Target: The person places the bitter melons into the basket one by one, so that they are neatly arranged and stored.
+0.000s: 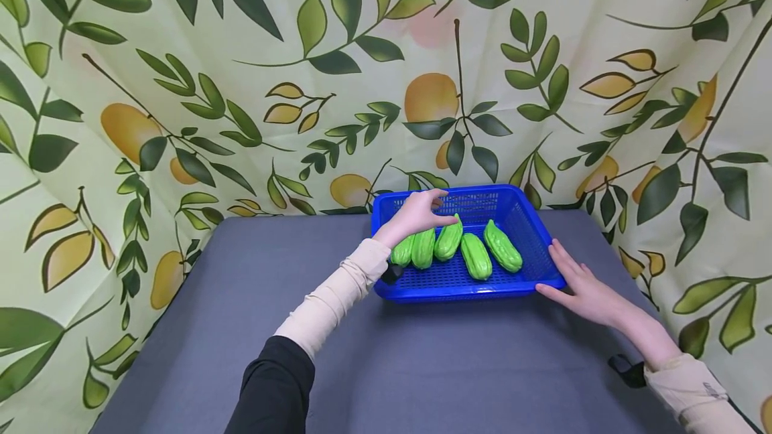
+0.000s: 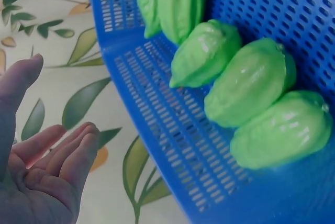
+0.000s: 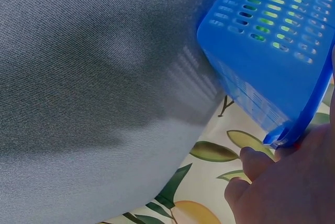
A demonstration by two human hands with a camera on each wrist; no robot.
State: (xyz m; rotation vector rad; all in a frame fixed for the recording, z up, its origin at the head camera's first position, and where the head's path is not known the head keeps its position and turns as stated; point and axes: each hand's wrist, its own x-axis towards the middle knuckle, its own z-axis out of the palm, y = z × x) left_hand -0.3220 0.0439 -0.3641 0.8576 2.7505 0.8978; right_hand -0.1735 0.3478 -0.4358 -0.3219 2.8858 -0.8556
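A blue perforated plastic basket (image 1: 458, 293) stands towards the back of the table. Several bright green, ridged, glossy gourds (image 1: 476, 256), much like bitter melons, lie in it side by side. My left hand (image 1: 421, 213) hovers over the basket's left part, thumb and fingers apart, and part of the leftmost gourd is hidden behind the wrist. The left wrist view shows that hand (image 2: 52, 182) with nothing in it, apart from the gourds (image 2: 251, 82). At the basket's right side, my right hand (image 1: 582, 290) touches the rim with extended fingers, its thumb by the front corner.
Grey cloth covers the table (image 1: 271, 286). A curtain (image 1: 386, 99) printed with leaves and yellow fruit hangs close behind the basket and on both sides. Dark straps (image 1: 627, 370) sit at the wrists.
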